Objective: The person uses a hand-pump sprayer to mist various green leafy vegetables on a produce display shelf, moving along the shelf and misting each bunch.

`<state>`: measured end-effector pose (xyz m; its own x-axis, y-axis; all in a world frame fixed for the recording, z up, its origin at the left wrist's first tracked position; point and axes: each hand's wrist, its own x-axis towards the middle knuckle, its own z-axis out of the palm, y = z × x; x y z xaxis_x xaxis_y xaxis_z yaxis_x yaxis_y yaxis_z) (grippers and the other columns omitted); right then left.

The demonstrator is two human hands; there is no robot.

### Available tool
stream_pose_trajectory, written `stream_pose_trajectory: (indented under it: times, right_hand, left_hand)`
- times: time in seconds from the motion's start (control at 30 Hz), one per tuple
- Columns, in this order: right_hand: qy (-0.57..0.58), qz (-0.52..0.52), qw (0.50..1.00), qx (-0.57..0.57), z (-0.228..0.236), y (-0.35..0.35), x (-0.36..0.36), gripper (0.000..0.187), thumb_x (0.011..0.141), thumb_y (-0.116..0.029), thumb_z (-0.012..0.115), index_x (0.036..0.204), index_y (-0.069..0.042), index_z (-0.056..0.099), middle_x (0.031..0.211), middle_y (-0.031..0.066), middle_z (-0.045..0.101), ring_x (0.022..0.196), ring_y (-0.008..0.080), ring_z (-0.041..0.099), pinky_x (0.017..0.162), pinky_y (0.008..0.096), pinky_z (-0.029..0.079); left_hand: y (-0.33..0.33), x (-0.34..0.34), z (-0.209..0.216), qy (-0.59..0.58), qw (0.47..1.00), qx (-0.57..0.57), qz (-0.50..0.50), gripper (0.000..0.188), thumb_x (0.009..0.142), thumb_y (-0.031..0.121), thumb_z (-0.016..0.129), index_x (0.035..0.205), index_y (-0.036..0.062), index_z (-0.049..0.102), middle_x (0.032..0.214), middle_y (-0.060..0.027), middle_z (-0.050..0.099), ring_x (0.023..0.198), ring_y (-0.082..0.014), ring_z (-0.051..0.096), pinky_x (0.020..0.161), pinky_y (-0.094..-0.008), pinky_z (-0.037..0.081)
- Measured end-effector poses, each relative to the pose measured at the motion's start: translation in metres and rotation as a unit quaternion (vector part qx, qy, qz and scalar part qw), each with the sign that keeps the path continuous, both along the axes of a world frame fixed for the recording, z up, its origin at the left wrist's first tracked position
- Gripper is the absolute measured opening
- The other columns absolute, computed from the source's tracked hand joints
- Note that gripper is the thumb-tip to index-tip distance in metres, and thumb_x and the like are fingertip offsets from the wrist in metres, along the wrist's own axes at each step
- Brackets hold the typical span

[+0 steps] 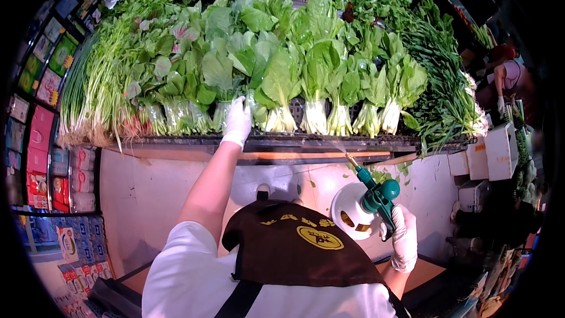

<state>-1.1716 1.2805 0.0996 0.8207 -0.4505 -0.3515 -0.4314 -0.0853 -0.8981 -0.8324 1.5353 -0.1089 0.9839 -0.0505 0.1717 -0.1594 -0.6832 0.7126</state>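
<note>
In a white glove, my left hand (pixel 238 121) is at the front row of the vegetable display, its fingers closed at the base of a bunch of leafy greens (pixel 244 62); the fingertips are partly hidden. A plastic-wrapped bunch (pixel 220 113) is just left of it. My right hand (pixel 404 237), also gloved, grips the trigger handle of a pump spray bottle (pixel 356 209) with a white body and green head. Its brass nozzle points up-left at the greens, and a faint mist shows at the tip. Pale-stemmed bok choy (pixel 315 116) stand upright beyond the nozzle.
Spring onions (pixel 100 91) lie at the display's left, dark long-leaved greens (pixel 444 65) at its right. Fallen leaves dot the tiled floor (pixel 141 194). Shelves with packaged goods (pixel 41 135) line the left. White foam boxes (pixel 500 152) and another person (pixel 509 76) are on the right.
</note>
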Motion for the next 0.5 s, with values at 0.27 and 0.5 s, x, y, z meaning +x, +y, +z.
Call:
stream_pose_trajectory:
  times: [0.27,0.5]
  right_hand:
    - [-0.070,-0.117,0.991,0.015,0.004,0.010,-0.002,0.047,0.096,-0.041,0.039,0.082,0.001,0.055,0.051,0.0031,0.048,0.037,0.0112,0.042,0.037,0.0234,0.033]
    - [-0.105,-0.237,0.964,-0.054,-0.007,-0.017,-0.017,0.044,0.097,-0.040,0.040,0.083,0.000,0.053,0.051,-0.0006,0.042,0.038,0.0080,0.037,0.037,0.0219,0.029]
  left_hand:
    - [-0.011,0.023,-0.010,0.103,0.994,0.012,-0.032,0.055,0.076,0.028,0.069,0.117,-0.0027,0.049,0.108,-0.0256,0.057,0.102,-0.0391,0.054,0.088,-0.0402,0.043]
    - [-0.009,0.007,0.025,0.182,0.981,0.060,-0.022,0.044,0.079,0.025,0.066,0.112,0.0004,0.052,0.108,-0.0225,0.058,0.103,-0.0359,0.055,0.088,-0.0425,0.044]
